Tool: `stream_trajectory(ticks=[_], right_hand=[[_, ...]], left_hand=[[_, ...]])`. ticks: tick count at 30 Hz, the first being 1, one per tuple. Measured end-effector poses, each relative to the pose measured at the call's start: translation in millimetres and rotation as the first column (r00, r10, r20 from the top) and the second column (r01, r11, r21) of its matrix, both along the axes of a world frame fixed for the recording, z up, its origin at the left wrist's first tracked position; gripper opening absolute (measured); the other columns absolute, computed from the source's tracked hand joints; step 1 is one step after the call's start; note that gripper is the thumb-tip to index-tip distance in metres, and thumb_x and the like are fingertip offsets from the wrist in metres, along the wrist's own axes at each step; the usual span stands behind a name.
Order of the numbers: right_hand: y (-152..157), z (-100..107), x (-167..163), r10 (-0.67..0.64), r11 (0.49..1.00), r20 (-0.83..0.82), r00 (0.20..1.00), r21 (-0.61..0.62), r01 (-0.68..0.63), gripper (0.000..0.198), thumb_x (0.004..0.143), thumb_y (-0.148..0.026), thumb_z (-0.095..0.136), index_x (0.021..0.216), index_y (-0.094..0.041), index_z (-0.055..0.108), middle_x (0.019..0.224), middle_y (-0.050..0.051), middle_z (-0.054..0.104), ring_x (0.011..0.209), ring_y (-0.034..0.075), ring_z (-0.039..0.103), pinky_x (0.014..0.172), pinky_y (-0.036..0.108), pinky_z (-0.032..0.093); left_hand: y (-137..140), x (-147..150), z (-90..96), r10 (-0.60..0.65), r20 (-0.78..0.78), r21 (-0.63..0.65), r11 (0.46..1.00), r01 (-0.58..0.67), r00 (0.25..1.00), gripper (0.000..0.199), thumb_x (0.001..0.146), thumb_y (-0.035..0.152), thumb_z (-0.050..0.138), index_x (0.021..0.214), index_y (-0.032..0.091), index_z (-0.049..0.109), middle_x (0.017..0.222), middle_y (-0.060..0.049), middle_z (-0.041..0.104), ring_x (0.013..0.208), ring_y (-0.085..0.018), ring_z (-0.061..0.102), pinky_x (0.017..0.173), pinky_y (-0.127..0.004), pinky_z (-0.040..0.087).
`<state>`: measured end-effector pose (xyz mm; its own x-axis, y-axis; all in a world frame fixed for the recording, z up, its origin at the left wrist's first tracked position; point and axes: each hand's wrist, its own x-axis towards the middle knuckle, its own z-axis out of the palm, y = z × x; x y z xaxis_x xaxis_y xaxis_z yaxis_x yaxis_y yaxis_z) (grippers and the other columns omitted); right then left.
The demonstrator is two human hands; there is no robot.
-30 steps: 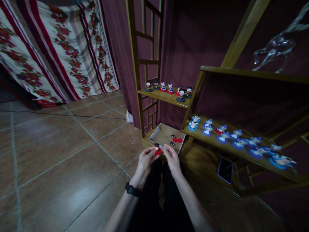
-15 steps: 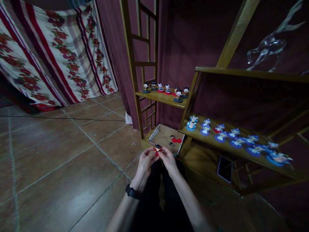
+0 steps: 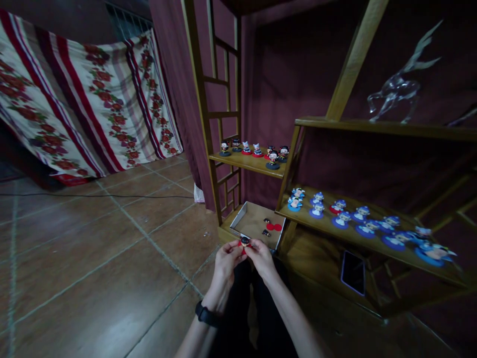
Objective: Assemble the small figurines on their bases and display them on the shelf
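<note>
Between both hands, over my lap, is a small black-haired figurine [image 3: 245,241] with red at its lower part. My left hand [image 3: 227,258] is closed on it from the left, thumb and fingers pinching. From the right, my right hand [image 3: 261,257] grips it the same way. The fingers cover much of its lower part, so I cannot tell whether the red is a base. Just beyond the hands is a shallow cardboard box [image 3: 242,219] with small dark figurines [image 3: 266,232] and red discs [image 3: 274,227] in it.
Wooden shelves hold dark and red figurines [image 3: 273,158] on the left and blue-based figurines [image 3: 343,219] on the right. A clear deer ornament [image 3: 397,92] stands higher up. A phone [image 3: 353,272] lies on the bottom shelf. A cable [image 3: 112,195] crosses the tiled floor.
The view has tilted up slightly, so everything sits lower in the picture. Both hands keep their grip on the figurine, with little visible movement.
</note>
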<state>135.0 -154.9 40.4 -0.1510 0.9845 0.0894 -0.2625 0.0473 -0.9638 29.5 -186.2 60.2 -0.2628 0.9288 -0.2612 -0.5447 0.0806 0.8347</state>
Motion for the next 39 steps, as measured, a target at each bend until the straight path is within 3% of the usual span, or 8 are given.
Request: stream_trajectory(ticks=[8, 14, 21, 27, 39], right_hand=[[-0.7, 7.3, -2.0, -0.023, 1.0, -0.05, 0.999, 0.009, 0.023, 0.027, 0.064, -0.033, 0.07, 0.087, -0.02, 0.066, 0.089, 0.006, 0.07, 0.083, 0.022, 0.064, 0.08, 0.037, 0.049], [-5.9, 28.7, 2.1, 0.01, 0.998, -0.145, 0.989, -0.052, -0.018, 0.034, 0.063, -0.034, 0.07, 0.093, -0.018, 0.067, 0.092, 0.006, 0.071, 0.086, 0.023, 0.065, 0.083, 0.038, 0.049], [-9.3, 48.0, 9.7, 0.026, 0.999, -0.11, 0.994, -0.018, -0.029, 0.042, 0.062, -0.035, 0.072, 0.101, -0.018, 0.067, 0.097, 0.008, 0.07, 0.092, 0.024, 0.064, 0.09, 0.04, 0.046], [-12.0, 55.5, 12.6, -0.014, 1.0, -0.118, 0.993, 0.013, 0.015, 0.042, 0.066, -0.038, 0.07, 0.103, -0.018, 0.066, 0.106, 0.009, 0.067, 0.099, 0.024, 0.061, 0.094, 0.04, 0.044], [-13.5, 67.0, 17.1, -0.021, 1.0, -0.197, 0.98, -0.006, 0.021, 0.046, 0.065, -0.037, 0.072, 0.106, -0.018, 0.063, 0.101, 0.008, 0.069, 0.095, 0.023, 0.063, 0.092, 0.041, 0.045]], left_hand=[[0.1, -0.4, 3.9, -0.011, -0.023, 0.054, 0.998, 0.012, 1.0, 0.032, 0.059, 0.019, 0.078, 0.085, 0.011, 0.063, 0.077, -0.008, 0.067, 0.064, -0.014, 0.064, 0.066, -0.026, 0.054], [1.4, -2.1, 10.7, -0.087, -0.113, 0.154, 0.983, 0.104, 0.99, 0.052, 0.055, 0.023, 0.08, 0.103, 0.011, 0.064, 0.096, -0.012, 0.069, 0.081, -0.018, 0.065, 0.079, -0.028, 0.048], [1.7, -2.4, 23.0, -0.104, -0.218, 0.18, 0.973, 0.145, 0.97, 0.061, 0.056, 0.024, 0.079, 0.112, 0.011, 0.06, 0.096, -0.011, 0.07, 0.083, -0.019, 0.065, 0.084, -0.031, 0.046], [2.7, -1.3, 39.4, -0.093, -0.253, 0.168, 0.976, 0.138, 0.963, 0.062, 0.053, 0.024, 0.08, 0.111, 0.011, 0.061, 0.096, -0.011, 0.07, 0.086, -0.022, 0.065, 0.085, -0.034, 0.047], [4.8, 1.6, 60.2, -0.104, -0.351, 0.204, 0.961, 0.185, 0.931, 0.055, 0.054, 0.025, 0.08, 0.104, 0.012, 0.064, 0.094, -0.01, 0.071, 0.083, -0.02, 0.065, 0.082, -0.031, 0.049]])
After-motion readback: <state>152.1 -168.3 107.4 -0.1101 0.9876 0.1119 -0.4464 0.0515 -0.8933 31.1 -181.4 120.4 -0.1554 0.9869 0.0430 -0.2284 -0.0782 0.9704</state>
